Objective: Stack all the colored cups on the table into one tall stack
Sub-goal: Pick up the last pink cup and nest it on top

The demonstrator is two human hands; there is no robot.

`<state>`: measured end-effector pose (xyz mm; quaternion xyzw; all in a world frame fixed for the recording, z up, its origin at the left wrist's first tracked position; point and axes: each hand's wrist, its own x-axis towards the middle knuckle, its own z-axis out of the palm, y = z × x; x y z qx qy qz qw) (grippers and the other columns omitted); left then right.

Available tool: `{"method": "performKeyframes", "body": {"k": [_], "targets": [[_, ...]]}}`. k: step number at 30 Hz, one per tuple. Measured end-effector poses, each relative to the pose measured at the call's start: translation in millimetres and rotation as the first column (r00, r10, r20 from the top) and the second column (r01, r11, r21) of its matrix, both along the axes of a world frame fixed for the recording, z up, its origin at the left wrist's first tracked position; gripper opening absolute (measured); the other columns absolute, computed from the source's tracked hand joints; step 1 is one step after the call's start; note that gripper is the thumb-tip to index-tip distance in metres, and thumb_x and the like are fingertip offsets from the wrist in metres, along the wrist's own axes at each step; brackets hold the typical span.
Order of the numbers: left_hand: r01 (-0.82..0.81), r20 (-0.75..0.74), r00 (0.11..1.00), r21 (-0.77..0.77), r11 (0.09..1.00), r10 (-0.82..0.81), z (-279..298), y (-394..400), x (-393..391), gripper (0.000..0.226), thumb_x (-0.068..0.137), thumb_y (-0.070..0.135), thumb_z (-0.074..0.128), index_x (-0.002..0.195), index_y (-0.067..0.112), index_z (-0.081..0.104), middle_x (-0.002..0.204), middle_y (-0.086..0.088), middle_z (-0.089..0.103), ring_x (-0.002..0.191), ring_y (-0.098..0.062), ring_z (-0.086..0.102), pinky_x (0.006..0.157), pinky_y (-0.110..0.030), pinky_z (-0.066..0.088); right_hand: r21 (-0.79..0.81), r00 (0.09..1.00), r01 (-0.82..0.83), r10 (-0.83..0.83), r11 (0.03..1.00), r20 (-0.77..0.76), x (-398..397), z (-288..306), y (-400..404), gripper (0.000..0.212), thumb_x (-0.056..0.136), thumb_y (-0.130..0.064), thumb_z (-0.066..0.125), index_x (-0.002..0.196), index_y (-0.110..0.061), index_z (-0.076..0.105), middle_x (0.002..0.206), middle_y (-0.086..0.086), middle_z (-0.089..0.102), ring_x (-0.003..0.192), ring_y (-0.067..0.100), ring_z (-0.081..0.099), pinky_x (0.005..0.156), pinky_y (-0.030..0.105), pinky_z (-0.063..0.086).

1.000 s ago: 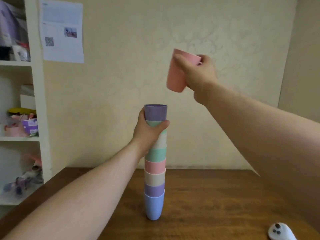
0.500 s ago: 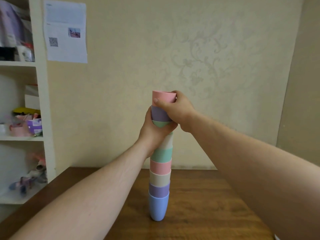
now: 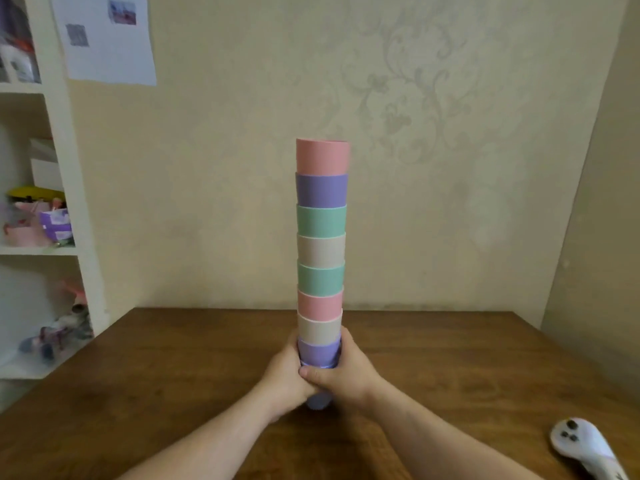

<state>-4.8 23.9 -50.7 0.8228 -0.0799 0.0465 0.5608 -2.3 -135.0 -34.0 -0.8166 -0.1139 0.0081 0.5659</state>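
Head cam: tall cup stack (image 3: 321,237) upright at table (image 3: 173,375) centre, pink cup (image 3: 322,156) on top, left hand (image 3: 284,379) & right hand (image 3: 346,374) clasped round its base, bottom cup mostly hidden, prob. blue, white controller (image 3: 585,445) near right.

Both bare forearms reach forward from the bottom of the view and converge at the middle, low over the table. The left hand (image 3: 282,379) wraps around the left side of the base of the cup stack (image 3: 321,258), its fingers curled closed against it. The right hand (image 3: 346,374) closes on the right side, thumb lying across the front and overlapping the left hand's fingers, so the two hands touch and together clasp the lowest cups. Both wrists are fairly straight, in line with the forearms. The left forearm angles in from the lower left, the right from the lower right.
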Motion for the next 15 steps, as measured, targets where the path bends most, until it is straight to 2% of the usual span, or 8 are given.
{"method": "performKeyframes", "body": {"k": [3,7,9,11,15], "targets": [[-0.018,-0.035,0.999,0.035,0.999,0.019,-7,0,14,0.097,0.057,0.025,0.097,0.144,0.036,0.055,0.129,0.014,0.074,0.119,-0.01,0.072,0.108,-0.04,0.059,-0.007,0.999,0.05,-0.05,0.999,-0.004,14,-10,2,0.083,0.059,-0.043,0.099,0.131,-0.041,0.059,0.123,-0.012,0.075,0.11,0.007,0.072,0.102,0.042,0.059],[-0.034,-0.049,0.998,0.026,0.999,0.035,-6,-7,47,0.092,0.061,0.019,0.095,0.142,0.036,0.056,0.128,0.013,0.074,0.115,-0.007,0.072,0.098,-0.033,0.06,-0.032,0.997,0.075,-0.075,0.997,0.0,43,-1,-2,0.078,0.068,-0.035,0.097,0.135,-0.036,0.058,0.124,-0.012,0.073,0.108,0.005,0.069,0.095,0.034,0.058],[-0.031,-0.059,0.998,0.027,0.999,0.033,-4,-13,70,0.08,0.066,0.016,0.093,0.135,0.037,0.059,0.127,0.01,0.075,0.114,-0.008,0.072,0.097,-0.033,0.06,-0.052,0.996,0.088,-0.088,0.995,-0.002,66,-1,-5,0.081,0.068,-0.036,0.097,0.138,-0.033,0.057,0.125,-0.011,0.072,0.11,0.01,0.07,0.098,0.039,0.058],[-0.057,-0.051,0.997,0.037,0.998,0.059,-4,-17,94,0.075,0.067,0.015,0.092,0.13,0.04,0.06,0.13,0.008,0.074,0.116,-0.013,0.072,0.103,-0.038,0.06,-0.063,0.993,0.117,-0.116,0.991,0.009,90,-2,-8,0.082,0.068,-0.037,0.097,0.139,-0.031,0.057,0.125,-0.009,0.072,0.111,0.014,0.07,0.101,0.042,0.058],[-0.109,-0.071,0.991,0.045,0.993,0.112,-10,-26,145,0.077,0.066,0.019,0.093,0.134,0.039,0.062,0.127,0.007,0.076,0.113,-0.016,0.074,0.101,-0.041,0.061,-0.073,0.989,0.148,-0.146,0.986,0.031,138,-6,-15,0.077,0.072,-0.036,0.096,0.139,-0.028,0.057,0.125,-0.006,0.07,0.11,0.017,0.068,0.096,0.036,0.055]]}}
